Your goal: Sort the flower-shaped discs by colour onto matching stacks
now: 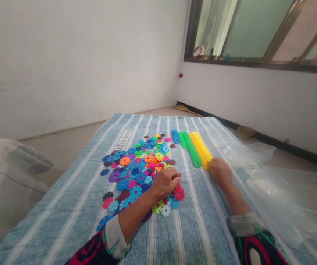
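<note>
A heap of notched plastic snowflake discs (140, 178) in many colours lies on the striped cloth. My left hand (165, 182) is over the right side of this heap, its fingers curled together; what they hold, if anything, is hidden. Right of the heap, discs lie overlapped in neat rows: a short blue row (175, 136), a green row (192, 151) and a yellow row (202, 149). At the near end of the yellow row, my right hand (221, 172) pinches a yellow snowflake disc, mostly covered by the fingers. A red disc (178, 193) lies just below my left hand.
Clear plastic containers (293, 191) stand along the right side of the cloth-covered table (72, 206). To the left is a pale covered object (6, 195). White walls and a window (257, 33) are beyond. Cardboard (245, 132) lies on the floor by the right wall.
</note>
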The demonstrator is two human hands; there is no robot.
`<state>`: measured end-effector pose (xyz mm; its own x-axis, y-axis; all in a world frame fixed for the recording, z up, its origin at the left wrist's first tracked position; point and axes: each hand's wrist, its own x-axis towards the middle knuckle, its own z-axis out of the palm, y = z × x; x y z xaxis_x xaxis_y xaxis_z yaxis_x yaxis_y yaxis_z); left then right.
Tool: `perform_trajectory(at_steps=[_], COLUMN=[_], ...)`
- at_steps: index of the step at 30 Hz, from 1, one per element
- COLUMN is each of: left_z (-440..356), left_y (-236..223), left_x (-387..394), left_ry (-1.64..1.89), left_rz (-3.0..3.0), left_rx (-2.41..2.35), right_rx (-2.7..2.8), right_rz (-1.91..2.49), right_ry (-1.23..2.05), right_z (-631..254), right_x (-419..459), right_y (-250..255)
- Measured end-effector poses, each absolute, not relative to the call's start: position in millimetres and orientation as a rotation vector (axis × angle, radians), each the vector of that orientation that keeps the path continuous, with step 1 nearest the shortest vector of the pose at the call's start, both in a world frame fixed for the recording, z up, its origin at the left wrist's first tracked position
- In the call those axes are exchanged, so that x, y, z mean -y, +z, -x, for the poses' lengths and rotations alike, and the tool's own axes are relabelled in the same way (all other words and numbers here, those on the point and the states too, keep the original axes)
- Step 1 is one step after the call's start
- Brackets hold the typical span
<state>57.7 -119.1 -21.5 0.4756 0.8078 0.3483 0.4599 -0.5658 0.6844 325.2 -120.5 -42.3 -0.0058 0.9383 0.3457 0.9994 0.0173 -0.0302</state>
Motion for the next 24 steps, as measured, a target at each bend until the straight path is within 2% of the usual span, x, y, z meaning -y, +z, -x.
perform_trajectory(at_steps=[14, 24], left_z=[-56.0, -55.8], left_y=[-25.7, -30.4], left_x=[119.4, 121.8], left_ry=[0.858, 0.832], left_rz=[-2.228, -2.229], left_rx=[-1.07, -1.097], right_rx=[2.02, 2.048], right_rz=[1.729, 1.739], right_ry=[-0.493, -0.515], right_z=[-315.0, -314.0], right_x=[121.1, 121.3], right_y=[-59.0, -64.6])
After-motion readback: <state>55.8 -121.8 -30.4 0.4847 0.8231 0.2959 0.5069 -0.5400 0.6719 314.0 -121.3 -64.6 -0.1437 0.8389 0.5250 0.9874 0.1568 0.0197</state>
